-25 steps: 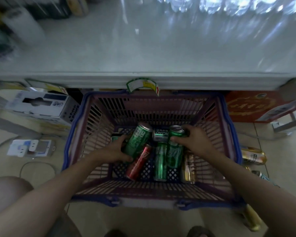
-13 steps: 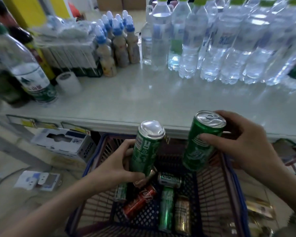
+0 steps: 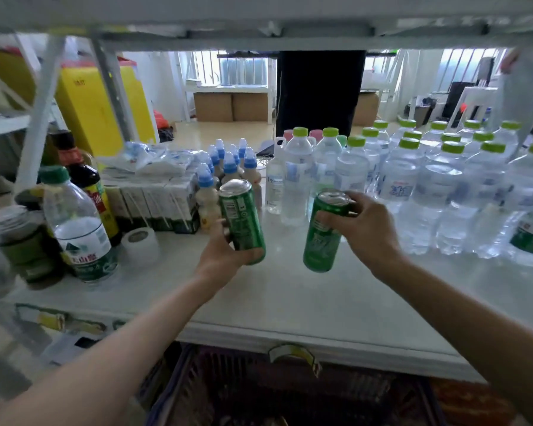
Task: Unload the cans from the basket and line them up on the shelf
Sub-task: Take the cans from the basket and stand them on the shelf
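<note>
Two green aluminium drink cans held upright above white shelf (image 3: 290, 302). Purple plastic basket (image 3: 179, 392) below shelf edge. Left hand (image 3: 222, 256) wraps left can (image 3: 242, 221); right hand (image 3: 366, 229) clasps right can (image 3: 323, 233) near top.

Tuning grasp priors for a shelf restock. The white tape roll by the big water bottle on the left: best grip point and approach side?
Probably from the front and above, pinching across the outer wall of the white tape roll. It seems to lie flat with its core hole up, and the shelf in front is bare. Cartons crowd behind it and the large water bottle stands at its left, so those sides are tight.
</note>
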